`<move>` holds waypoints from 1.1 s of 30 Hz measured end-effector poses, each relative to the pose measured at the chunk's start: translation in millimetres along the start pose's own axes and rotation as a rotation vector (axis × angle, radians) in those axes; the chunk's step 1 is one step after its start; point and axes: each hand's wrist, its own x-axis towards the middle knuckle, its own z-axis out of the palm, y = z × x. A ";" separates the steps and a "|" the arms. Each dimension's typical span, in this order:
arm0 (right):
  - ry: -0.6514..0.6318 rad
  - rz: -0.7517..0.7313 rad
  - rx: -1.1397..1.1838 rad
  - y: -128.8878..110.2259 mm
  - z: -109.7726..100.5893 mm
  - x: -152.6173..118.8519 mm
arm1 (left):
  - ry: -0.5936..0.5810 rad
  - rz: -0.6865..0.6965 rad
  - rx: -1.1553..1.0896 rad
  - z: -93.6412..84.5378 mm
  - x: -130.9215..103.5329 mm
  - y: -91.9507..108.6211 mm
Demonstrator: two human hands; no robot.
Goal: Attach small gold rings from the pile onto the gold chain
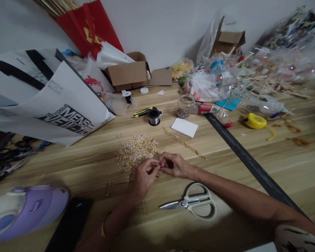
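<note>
Thumb and fingers of my left hand (146, 176) are pinched together at the lower right edge of a pile of small gold and silver pieces (136, 151). Tip to tip with it, my right hand (174, 165) is also pinched; whatever lies between the fingertips is too small to make out. A gold chain (183, 142) lies on the wooden table (225, 154) beyond my right hand. Scissors (196, 202) with pale handles rest below that hand. Behind the pile stands a spool of silver wire (154, 117).
A white card (184, 127), a jar of beads (185, 106), a yellow tape measure (256, 121) and a long black strip (246, 154) lie right of centre. Left are a white bag (47, 101), a black phone (69, 224) and a purple object (42, 210). Cardboard boxes and plastic bottles line the back.
</note>
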 end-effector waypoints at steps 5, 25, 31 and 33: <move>0.009 0.000 -0.071 -0.8 -1.0 0.6 | 0.013 -0.012 -0.023 -0.1 0.5 0.5; -0.076 -0.216 -0.210 -6.2 -3.7 0.4 | 0.010 0.017 -0.022 -1.2 1.5 -1.4; 0.026 -0.063 -0.026 -1.2 -6.4 3.9 | -0.032 -0.014 0.000 -3.0 1.4 -2.6; 0.030 0.022 0.045 0.9 -6.9 4.7 | -0.042 -0.007 0.003 -3.3 1.2 -3.1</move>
